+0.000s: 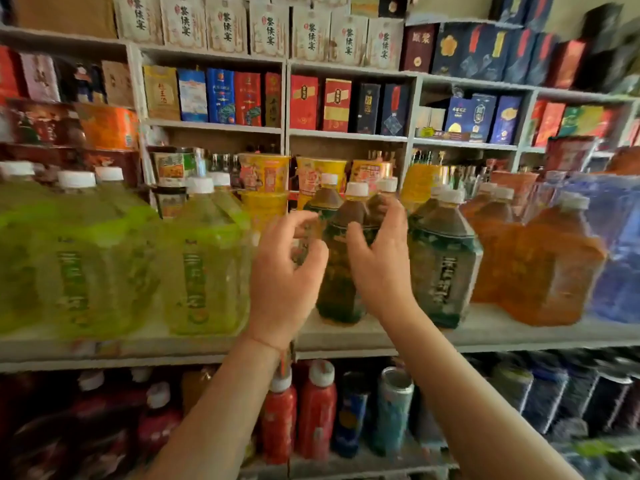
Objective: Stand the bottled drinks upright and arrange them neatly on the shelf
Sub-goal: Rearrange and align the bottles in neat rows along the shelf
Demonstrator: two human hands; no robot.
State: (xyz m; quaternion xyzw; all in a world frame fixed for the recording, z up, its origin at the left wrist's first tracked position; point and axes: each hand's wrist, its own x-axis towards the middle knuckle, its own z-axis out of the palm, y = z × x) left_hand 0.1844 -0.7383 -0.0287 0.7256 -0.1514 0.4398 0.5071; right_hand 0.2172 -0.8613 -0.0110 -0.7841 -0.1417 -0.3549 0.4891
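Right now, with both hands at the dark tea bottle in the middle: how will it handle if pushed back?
The dark tea bottle looks full, so probably heavy for its size. It is tall on a narrow base, so a push near the cap may tip it; low is safer. Its clear plastic probably flexes a little. The shelf looks smooth, so it should slide.

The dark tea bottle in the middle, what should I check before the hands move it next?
1. Dark tea bottle upright: ok, it stands on the shelf.
2. Cap on: ok, a white cap sits on top.
3. Left hand grip: cannot tell; its fingers curl beside the bottle, contact blurred.
4. Right hand grip: cannot tell; its fingers curl round the bottle's shoulder, blurred.
5. Neighbours standing: ok, the green bottle and the big dark bottle are upright.
6. In line with the front row: cannot tell from this view.
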